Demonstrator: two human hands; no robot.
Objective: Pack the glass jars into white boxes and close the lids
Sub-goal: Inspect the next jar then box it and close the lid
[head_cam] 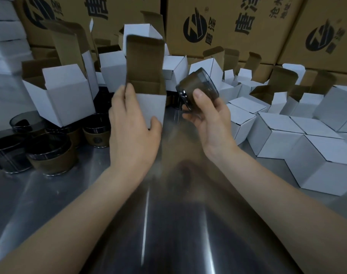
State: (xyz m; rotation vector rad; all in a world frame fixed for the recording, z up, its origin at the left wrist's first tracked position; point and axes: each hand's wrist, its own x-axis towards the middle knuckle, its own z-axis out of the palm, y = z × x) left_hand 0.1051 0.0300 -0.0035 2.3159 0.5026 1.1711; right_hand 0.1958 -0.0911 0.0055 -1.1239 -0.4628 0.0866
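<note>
head-worn view, forward-down, close over table [50,204]

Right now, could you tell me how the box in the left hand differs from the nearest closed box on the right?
The held box, gripped by the left hand, has its lid flap standing open, brown inside showing; the closed box shows only white faces. The held box is in hand; the closed box rests on the table. Both are white outside.

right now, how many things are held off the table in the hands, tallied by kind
white box, lid flap up, gripped by the left hand: 1
glass jar, tilted, gripped by the right hand: 1
total: 2
</note>
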